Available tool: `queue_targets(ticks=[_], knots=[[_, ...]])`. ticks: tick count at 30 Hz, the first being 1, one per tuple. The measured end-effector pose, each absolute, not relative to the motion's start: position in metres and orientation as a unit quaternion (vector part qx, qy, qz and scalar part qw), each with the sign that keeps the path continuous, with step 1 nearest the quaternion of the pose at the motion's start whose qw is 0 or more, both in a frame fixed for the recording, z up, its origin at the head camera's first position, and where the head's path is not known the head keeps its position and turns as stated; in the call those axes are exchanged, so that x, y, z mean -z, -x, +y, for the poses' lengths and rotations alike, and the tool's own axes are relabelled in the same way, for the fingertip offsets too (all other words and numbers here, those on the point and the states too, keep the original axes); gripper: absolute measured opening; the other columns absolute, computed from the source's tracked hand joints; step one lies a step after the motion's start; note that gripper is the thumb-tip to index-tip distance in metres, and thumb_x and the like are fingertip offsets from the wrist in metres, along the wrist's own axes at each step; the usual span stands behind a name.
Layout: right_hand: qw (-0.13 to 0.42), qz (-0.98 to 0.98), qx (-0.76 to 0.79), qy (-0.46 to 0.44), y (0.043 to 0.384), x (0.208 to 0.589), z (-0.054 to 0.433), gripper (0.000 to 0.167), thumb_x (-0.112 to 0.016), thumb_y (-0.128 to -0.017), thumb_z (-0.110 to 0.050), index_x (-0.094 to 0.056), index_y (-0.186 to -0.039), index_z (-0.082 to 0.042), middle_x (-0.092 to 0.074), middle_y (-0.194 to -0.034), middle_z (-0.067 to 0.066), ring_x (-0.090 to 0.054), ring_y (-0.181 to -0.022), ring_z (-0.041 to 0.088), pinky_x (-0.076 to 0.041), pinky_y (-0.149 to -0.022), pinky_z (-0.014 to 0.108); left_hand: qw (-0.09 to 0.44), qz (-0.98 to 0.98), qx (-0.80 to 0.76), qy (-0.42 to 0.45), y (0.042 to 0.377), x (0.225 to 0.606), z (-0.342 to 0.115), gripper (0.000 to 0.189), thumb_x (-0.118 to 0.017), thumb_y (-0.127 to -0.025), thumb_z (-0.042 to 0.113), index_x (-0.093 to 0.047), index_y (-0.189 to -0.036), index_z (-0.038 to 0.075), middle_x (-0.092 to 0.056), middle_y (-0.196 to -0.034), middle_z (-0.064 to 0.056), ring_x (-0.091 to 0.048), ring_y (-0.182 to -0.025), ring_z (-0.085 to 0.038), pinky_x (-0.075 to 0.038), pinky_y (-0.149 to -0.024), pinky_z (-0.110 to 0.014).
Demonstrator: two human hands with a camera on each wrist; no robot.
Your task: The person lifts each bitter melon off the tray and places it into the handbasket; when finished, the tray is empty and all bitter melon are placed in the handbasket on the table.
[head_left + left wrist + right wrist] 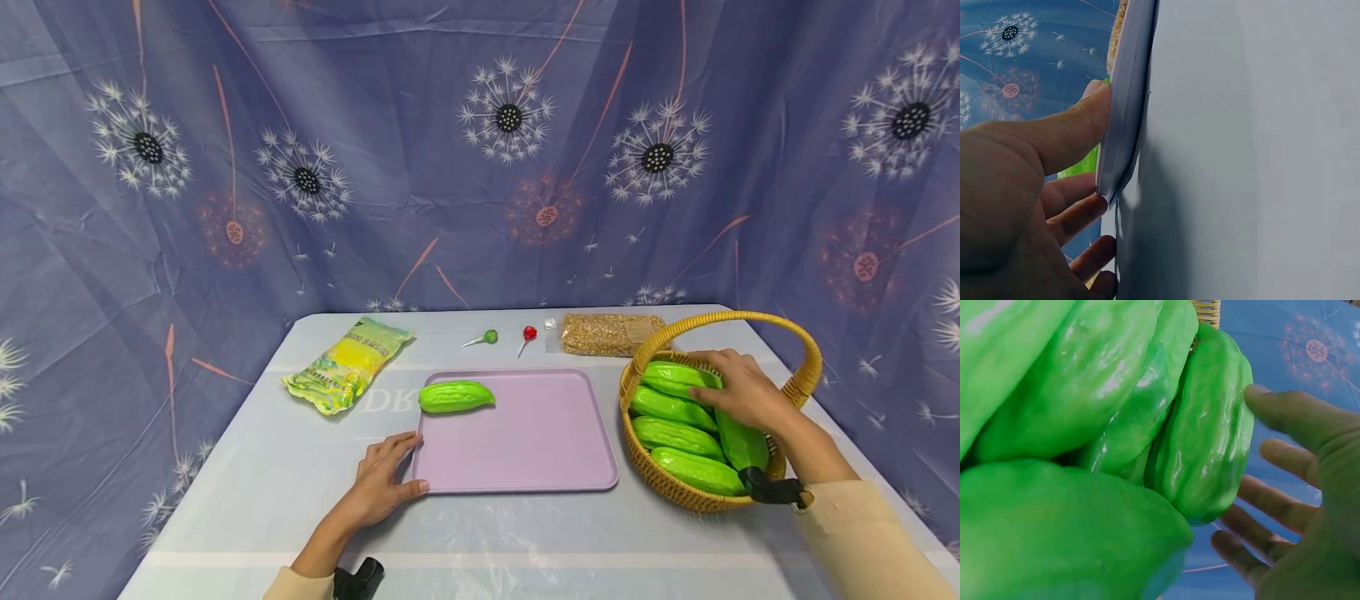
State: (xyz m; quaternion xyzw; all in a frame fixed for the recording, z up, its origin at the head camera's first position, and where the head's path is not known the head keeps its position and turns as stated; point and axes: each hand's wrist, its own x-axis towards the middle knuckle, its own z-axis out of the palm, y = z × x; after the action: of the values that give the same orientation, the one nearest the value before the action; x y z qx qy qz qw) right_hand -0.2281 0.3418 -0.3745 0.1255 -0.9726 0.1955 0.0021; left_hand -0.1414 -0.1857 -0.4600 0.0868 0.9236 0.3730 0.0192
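Note:
My right hand (738,392) reaches over the back of a yellow wicker basket (667,487), under its arched handle. Several shiny green bitter melons (675,437) lie in that basket. In the right wrist view, the fingers are spread and the thumb tip meets the side of the outermost bitter melon (1207,425). My left hand (382,482) rests at the left front corner of a light purple tray (517,442). Its thumb and fingertips touch the tray's rim (1125,119) in the left wrist view. One bitter melon (456,397) lies at the tray's back left corner.
Behind the tray lie a green lollipop (490,337), a red lollipop (529,333) and a clear bag of grains (607,333). A yellow-green packet (348,367) lies at the back left. A blue dandelion-patterned curtain (405,167) hangs behind the white table (262,475).

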Motion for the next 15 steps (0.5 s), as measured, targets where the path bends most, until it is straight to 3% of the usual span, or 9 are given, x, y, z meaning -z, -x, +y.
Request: queue_targets(ticks=[15], knots=[[0.109, -0.961, -0.19, -0.17, 0.197, 0.358, 0.326, 0.056, -0.067, -0.087, -0.034, -0.051, -0.132, -0.004, -0.051, -0.126, 0.025, -0.043, -0.108, 0.041, -0.039, -0.078, 0.056, 0.02, 0.924, -0.372, -0.086, 0.141, 0.459, -0.185, 0.066, -0.077, -0.076, 0.03, -0.051, -0.134, 0.009, -0.044, -0.143, -0.008, -0.032, -0.128, -0.034, -0.02, -0.102, -0.057]])
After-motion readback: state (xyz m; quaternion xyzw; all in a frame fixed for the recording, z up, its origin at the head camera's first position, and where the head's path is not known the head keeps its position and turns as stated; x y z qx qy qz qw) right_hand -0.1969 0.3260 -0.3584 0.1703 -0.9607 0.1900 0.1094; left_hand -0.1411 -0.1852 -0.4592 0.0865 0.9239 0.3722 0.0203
